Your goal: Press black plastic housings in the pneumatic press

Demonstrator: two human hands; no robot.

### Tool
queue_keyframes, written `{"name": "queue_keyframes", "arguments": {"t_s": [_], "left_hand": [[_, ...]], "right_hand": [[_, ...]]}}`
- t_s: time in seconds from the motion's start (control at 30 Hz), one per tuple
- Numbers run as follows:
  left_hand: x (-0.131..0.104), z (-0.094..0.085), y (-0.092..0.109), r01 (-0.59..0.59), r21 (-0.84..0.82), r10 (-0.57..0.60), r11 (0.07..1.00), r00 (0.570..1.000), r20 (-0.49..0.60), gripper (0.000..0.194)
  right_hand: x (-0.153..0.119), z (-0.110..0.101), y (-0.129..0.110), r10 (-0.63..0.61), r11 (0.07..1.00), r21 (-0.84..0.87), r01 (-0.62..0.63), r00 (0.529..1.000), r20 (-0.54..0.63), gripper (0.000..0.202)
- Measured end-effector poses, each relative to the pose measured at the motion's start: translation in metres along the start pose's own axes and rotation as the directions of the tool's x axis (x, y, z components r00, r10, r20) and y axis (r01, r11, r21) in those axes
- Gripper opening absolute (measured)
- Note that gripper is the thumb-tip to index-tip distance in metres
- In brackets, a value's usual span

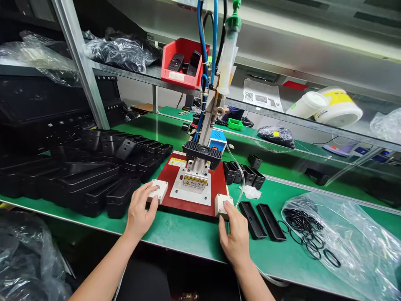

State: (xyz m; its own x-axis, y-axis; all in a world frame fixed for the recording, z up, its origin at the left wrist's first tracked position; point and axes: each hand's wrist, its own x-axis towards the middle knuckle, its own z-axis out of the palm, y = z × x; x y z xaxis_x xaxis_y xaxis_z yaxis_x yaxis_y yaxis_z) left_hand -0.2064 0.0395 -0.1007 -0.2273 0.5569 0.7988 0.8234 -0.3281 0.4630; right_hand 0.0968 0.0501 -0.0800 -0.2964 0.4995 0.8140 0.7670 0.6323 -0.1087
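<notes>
My left hand [140, 211] lies with its fingers over a white button box [162, 190] at the left of a dark red base [169, 205], thumb spread apart. At the base's right corner, fingers of my right hand [235, 234] touch the button of a second white box [221, 201]. Neither hand grips anything. Between them stands a dispensing machine with a metal fixture [194, 177] and a warning label. A black ribbed part with a round centre [203, 151] sits on top of the fixture. Above it hangs a clear syringe [226, 67] with a green cap.
Many long black housings [87, 179] are piled at left. Two black trays [252, 219] lie right of my right hand, near black rubber rings [313, 246] and a clear plastic bag [354, 234]. Small black blocks [247, 175] stand behind. A red bin [178, 77] is on the shelf.
</notes>
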Motion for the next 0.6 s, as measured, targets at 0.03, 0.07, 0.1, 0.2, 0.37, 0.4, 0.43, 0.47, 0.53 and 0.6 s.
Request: {"name": "queue_keyframes", "arguments": {"t_s": [0.03, 0.07, 0.1, 0.2, 0.37, 0.4, 0.43, 0.47, 0.53, 0.6], "left_hand": [[0.000, 0.000, 0.000, 0.000, 0.009, 0.000, 1.000, 1.000, 0.003, 0.028], [0.000, 0.001, 0.000, 0.002, 0.022, -0.002, 1.000, 1.000, 0.006, 0.028], [0.000, 0.001, 0.000, 0.004, 0.041, -0.005, 0.999, 1.000, 0.011, 0.028], [0.000, 0.003, 0.001, 0.013, 0.122, -0.016, 0.992, 1.000, 0.017, 0.026], [0.004, 0.006, 0.006, 0.058, 0.250, -0.068, 0.967, 0.997, 0.035, 0.024], [0.004, 0.007, 0.007, 0.066, 0.258, -0.077, 0.964, 0.997, 0.032, 0.024], [0.004, 0.007, 0.007, 0.069, 0.254, -0.079, 0.965, 0.997, 0.028, 0.024], [0.004, 0.008, 0.007, 0.068, 0.235, -0.076, 0.970, 0.997, 0.024, 0.024], [0.003, 0.008, 0.006, 0.058, 0.167, -0.062, 0.984, 0.998, 0.017, 0.024], [0.002, 0.007, 0.004, 0.053, 0.089, -0.055, 0.995, 0.998, 0.021, 0.026]], "right_hand": [[0.002, 0.001, 0.000, 0.016, 1.000, -0.013, -0.016, 1.000, -0.011, 0.037], [0.004, 0.003, 0.001, 0.032, 0.999, -0.032, -0.032, 0.999, -0.012, 0.034], [0.006, 0.004, 0.001, 0.045, 0.998, -0.053, -0.046, 0.999, -0.013, 0.031], [0.015, 0.006, 0.003, 0.065, 0.993, -0.097, -0.068, 0.997, -0.033, 0.023], [0.021, 0.009, 0.004, 0.071, 0.993, -0.090, -0.075, 0.996, -0.053, 0.011], [0.019, 0.010, 0.004, 0.076, 0.994, -0.076, -0.081, 0.995, -0.062, 0.011], [0.016, 0.011, 0.004, 0.080, 0.995, -0.054, -0.084, 0.994, -0.070, 0.013], [0.012, 0.011, 0.004, 0.081, 0.996, -0.025, -0.083, 0.994, -0.072, 0.016], [0.004, 0.013, 0.003, 0.085, 0.996, 0.031, -0.084, 0.995, -0.057, 0.025], [-0.001, 0.014, 0.002, 0.093, 0.993, 0.071, -0.089, 0.994, -0.049, 0.035]]}}
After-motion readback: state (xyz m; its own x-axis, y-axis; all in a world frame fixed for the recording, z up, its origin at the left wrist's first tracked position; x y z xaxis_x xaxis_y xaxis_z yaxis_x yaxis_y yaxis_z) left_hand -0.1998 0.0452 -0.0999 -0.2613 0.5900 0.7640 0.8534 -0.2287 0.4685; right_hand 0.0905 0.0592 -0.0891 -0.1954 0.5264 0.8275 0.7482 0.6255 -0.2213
